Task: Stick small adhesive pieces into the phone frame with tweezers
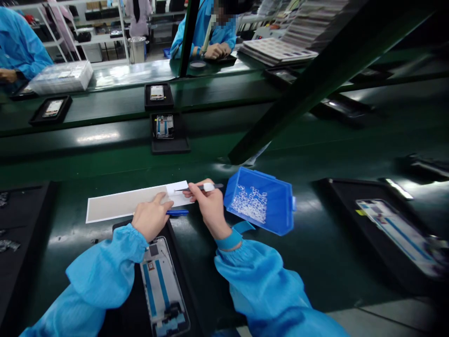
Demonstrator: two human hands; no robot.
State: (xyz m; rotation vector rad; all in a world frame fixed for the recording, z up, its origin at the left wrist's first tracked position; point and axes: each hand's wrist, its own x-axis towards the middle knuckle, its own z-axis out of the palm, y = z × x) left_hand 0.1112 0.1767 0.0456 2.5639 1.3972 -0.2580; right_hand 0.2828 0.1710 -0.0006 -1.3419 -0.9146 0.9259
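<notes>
My right hand (pixel 211 206) is closed in a pinch round dark tweezers (pixel 218 186) with a white sleeve. Their tips touch the white end of a long sheet (pixel 122 204) with a grey-beige face. My left hand (pixel 150 217) presses fingertips on that sheet, and a slim blue pen-like tool (pixel 178 212) sticks out from under its thumb, seemingly held in the palm. Below the left wrist, an opened phone body (pixel 163 285) with two blue strips lies in a black tray (pixel 182 262). A blue bin (pixel 284 206) of small white ring-like pieces (pixel 249 206) stands right of my right hand.
Another phone body (pixel 396 234) lies in a black tray at right. A dark tray (pixel 21 262) holds small parts at left. More trayed phones (pixel 164 126) sit on the green line ahead. A dark slanting post (pixel 298 98) crosses the right side. Co-workers in blue sleeves sit opposite.
</notes>
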